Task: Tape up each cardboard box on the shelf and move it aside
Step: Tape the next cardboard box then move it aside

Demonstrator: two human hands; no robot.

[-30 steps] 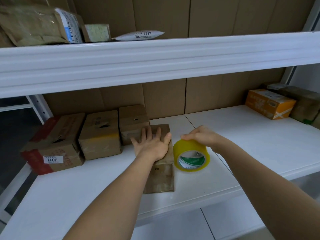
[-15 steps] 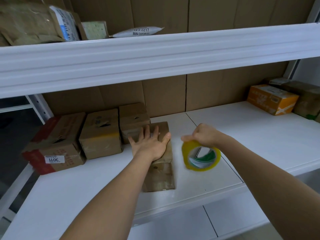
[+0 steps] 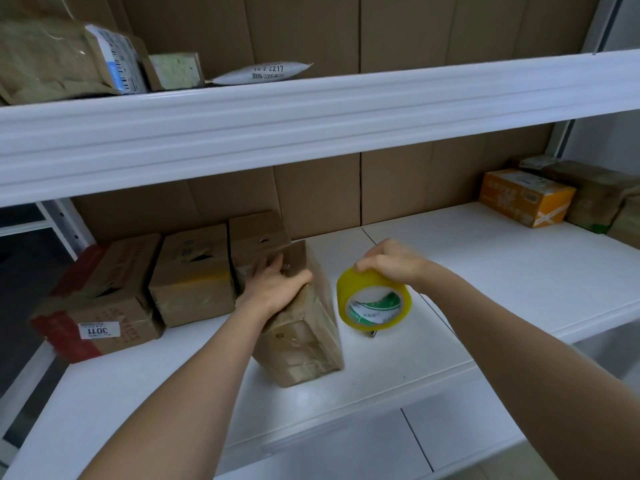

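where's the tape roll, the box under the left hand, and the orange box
tape roll (image 3: 375, 301): head view, yellow outer band
box under the left hand (image 3: 304, 344): head view, front face
orange box (image 3: 519, 195): head view, front side

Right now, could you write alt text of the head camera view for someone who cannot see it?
A person's left hand grips a tape-wrapped brown cardboard box on a white shelf, while the right hand holds a yellow roll of packing tape beside it. Three more brown cardboard boxes sit to the left.
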